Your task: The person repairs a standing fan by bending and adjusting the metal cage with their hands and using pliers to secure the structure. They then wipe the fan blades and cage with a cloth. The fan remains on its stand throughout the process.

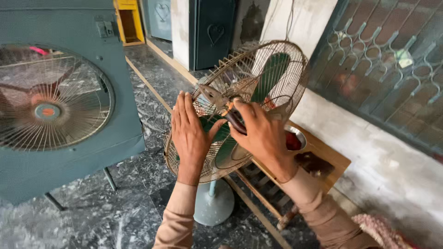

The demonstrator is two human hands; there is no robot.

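A pedestal fan (258, 78) with a rusty wire guard and green blades stands on a round pale base (214, 203). My left hand (190, 136) lies flat against the front of the guard, fingers up. My right hand (260, 133) grips a pair of pliers (217, 101) with dark handles; the jaws point up and left at the guard's wires near the rim.
A large teal air cooler (69, 106) with a round grille stands on thin legs at the left. A wooden stool (318, 161) with a steel bowl (295, 138) sits behind the fan by a white wall. A barred window (387, 69) is at the right; the floor is dark marble.
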